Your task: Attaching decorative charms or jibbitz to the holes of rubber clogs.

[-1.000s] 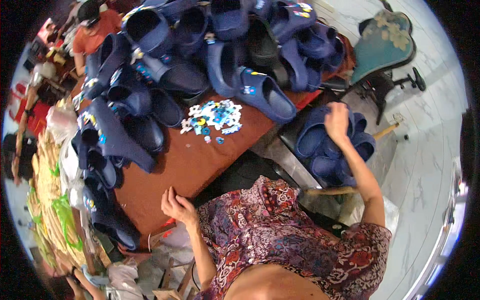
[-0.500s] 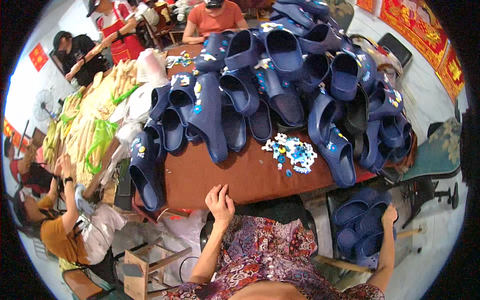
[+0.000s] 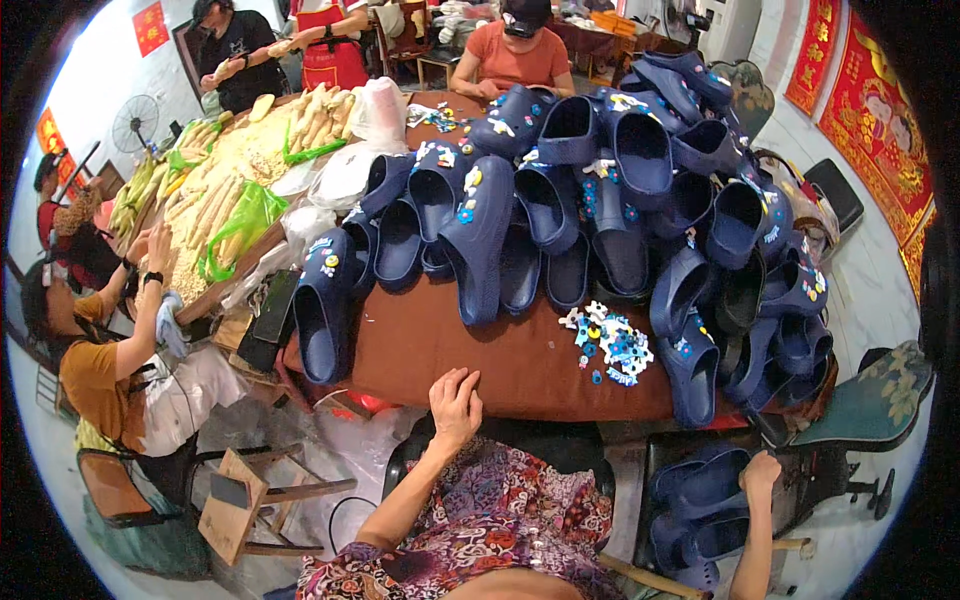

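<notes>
My left hand (image 3: 456, 408) rests at the near edge of the brown tabletop (image 3: 420, 345), holding nothing, its fingers loosely bent and apart. Down to the right, my right hand (image 3: 761, 473) is closed at the rim of a navy clog (image 3: 715, 478), one of several on a dark seat beside me; its fingertips are partly hidden. On the table, a pile of navy clogs (image 3: 640, 160) with small coloured charms on their uppers spreads across the middle and right. Loose blue, white and yellow charms (image 3: 612, 345) lie in a heap near the front edge.
Light-coloured long vegetables (image 3: 215, 200) and green plastic bags (image 3: 250, 225) cover the left side. Several people work around: one in orange (image 3: 520, 60) across the table, one in mustard (image 3: 100, 350) at left. A wooden stool (image 3: 240, 500) and a green chair (image 3: 870, 400) stand nearby.
The view has swung, so the table sits further right and lower in it. My right hand stays closed by the clogs on the seat; my left hand stays at the table edge.
</notes>
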`<control>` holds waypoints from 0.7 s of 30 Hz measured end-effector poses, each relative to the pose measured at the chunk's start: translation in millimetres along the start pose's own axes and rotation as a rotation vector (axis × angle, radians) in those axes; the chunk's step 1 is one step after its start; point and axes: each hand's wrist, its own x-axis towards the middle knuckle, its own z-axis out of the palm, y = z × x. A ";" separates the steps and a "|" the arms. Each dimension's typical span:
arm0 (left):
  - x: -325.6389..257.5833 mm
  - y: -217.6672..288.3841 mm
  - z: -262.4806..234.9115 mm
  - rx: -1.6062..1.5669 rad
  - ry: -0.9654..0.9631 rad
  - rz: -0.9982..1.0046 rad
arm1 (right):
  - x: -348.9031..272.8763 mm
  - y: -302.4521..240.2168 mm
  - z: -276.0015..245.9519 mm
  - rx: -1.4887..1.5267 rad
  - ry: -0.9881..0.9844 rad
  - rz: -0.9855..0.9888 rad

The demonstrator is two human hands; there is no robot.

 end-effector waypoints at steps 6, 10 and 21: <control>-1.4 -1.9 0.4 0.003 0.009 -0.028 | -55.8 -16.2 -152.5 0.184 -0.065 -0.096; 3.8 5.3 -3.8 -0.012 -0.005 -0.026 | -114.0 -26.7 -224.7 0.320 0.362 -0.169; 26.3 75.6 -48.8 -0.649 -0.023 -0.427 | -128.2 -163.7 -303.0 0.669 0.401 -0.694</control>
